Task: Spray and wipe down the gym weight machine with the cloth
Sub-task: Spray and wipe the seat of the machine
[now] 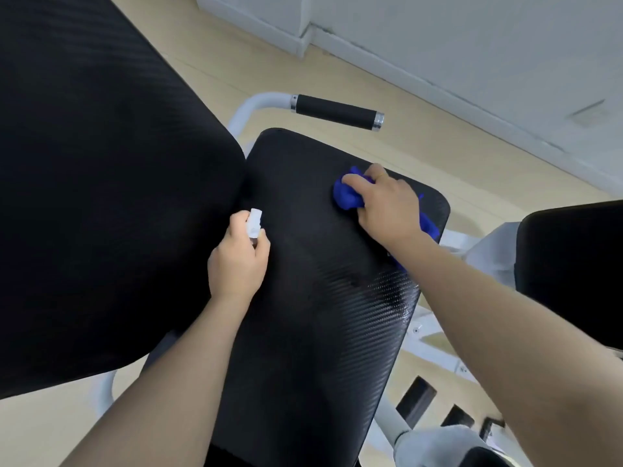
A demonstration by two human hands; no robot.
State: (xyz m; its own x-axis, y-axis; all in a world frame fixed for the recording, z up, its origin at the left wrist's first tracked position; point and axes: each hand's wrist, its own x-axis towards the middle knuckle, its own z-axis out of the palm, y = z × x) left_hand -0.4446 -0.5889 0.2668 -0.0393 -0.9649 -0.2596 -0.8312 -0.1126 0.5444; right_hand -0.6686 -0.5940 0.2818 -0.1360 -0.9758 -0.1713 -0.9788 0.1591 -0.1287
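Now the right hand [387, 203] presses a bunched blue cloth [347, 195] on the seat pad [303, 332] to wipe it, while the left hand [237, 261] grips the small spray bottle [254, 223], held ready just beside.

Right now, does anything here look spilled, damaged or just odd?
Nothing looks damaged. The one oddity is a shiny wet patch on the seat pad, near its right edge; it looks like spray not yet wiped. The right hand presses the blue cloth farther up the pad, and the left hand holds the spray bottle.
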